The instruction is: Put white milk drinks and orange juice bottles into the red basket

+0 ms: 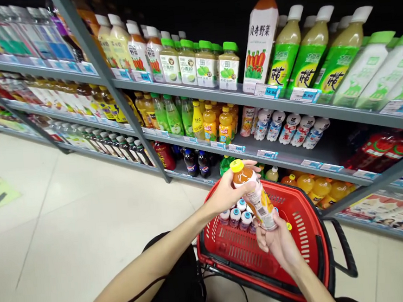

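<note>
Orange juice bottle (pixel 255 195) tilted, yellow cap up-left, both hands gripping

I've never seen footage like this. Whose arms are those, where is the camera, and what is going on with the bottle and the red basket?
There is no machine here: the arms belong to a person wearing a camera on the head, so the one picture looks forward and down over their own hands. The left hand grips the upper part of an orange juice bottle with a yellow cap, and the right hand supports its bottom end. The bottle is tilted above a red shopping basket, which already holds several small white bottles with blue and pink caps. In front stand grey store shelves packed with drinks and price tags. The floor is pale tile.
</note>
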A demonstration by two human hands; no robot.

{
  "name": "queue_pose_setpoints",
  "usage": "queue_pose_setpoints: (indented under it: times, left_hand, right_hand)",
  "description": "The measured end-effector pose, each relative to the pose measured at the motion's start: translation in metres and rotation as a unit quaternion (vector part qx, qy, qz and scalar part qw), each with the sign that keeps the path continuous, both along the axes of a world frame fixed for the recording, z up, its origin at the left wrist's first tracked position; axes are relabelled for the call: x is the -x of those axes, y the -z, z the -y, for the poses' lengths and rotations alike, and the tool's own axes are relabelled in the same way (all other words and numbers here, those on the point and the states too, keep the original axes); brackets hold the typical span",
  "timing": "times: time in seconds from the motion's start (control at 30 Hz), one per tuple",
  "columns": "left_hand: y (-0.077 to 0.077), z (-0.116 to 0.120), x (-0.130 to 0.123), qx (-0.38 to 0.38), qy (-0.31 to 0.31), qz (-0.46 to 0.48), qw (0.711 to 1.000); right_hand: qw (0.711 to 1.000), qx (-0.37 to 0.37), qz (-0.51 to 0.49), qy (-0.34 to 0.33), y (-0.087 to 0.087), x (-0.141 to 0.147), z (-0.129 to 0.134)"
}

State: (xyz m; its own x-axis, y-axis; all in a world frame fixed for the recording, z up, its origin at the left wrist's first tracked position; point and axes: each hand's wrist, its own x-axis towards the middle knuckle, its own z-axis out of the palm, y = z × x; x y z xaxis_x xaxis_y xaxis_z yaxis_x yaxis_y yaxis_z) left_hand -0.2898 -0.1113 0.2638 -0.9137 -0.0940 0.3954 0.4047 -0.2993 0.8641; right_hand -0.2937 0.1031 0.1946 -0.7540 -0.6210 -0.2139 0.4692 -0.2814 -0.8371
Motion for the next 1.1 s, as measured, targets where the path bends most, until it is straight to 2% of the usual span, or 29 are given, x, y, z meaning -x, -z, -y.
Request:
queue_pose_setpoints:
  times: [0.1, 0.2, 0.27, 0.37, 0.4, 0.47, 0.67, 0.77, 0.87, 0.97, 1.1]
  left_hand:
    - [-0.001, 0.006, 0.003, -0.023, -0.004, -0.013, 1.0]
    - [0.001, 0.011, 0.004, -0.022, 0.018, -0.029, 0.999]
    - [0.003, 0.012, 0.003, -0.02, 0.042, -0.036, 0.998]
    - [0.007, 0.011, 0.002, -0.016, 0.066, -0.044, 0.997]
    - [0.007, 0.01, 0.001, -0.01, 0.07, -0.047, 0.996]
    - [0.008, 0.007, 0.0, 0.001, 0.072, -0.046, 0.996]
    - [0.007, -0.005, -0.003, 0.039, 0.05, -0.015, 0.998]
    - [0.006, -0.013, -0.005, 0.091, 0.027, 0.002, 0.995]
    - [0.006, -0.019, -0.007, 0.142, 0.033, 0.002, 0.989]
    - [0.004, -0.022, -0.01, 0.169, 0.044, -0.007, 0.985]
    - [0.0, -0.024, -0.013, 0.168, 0.041, -0.012, 0.985]
  right_hand:
    - [0.995, -0.021, -0.085, 0.042, -0.004, -0.003, -0.007]
    - [0.98, -0.053, -0.179, 0.066, -0.004, -0.005, -0.015]
    - [0.954, -0.097, -0.254, 0.125, -0.002, -0.004, -0.018]
    - [0.886, -0.165, -0.362, 0.239, 0.0, -0.003, -0.022]
    - [0.867, -0.177, -0.386, 0.262, 0.001, -0.003, -0.024]
    - [0.853, -0.19, -0.405, 0.269, 0.003, -0.001, -0.027]
    - [0.896, -0.217, -0.342, 0.18, 0.018, 0.008, -0.028]
    - [0.929, -0.185, -0.283, 0.147, 0.026, 0.015, -0.023]
    - [0.959, -0.151, -0.219, 0.1, 0.031, 0.022, -0.02]
    - [0.972, -0.132, -0.185, 0.061, 0.034, 0.026, -0.02]
    - [0.979, -0.113, -0.163, 0.039, 0.031, 0.022, -0.022]
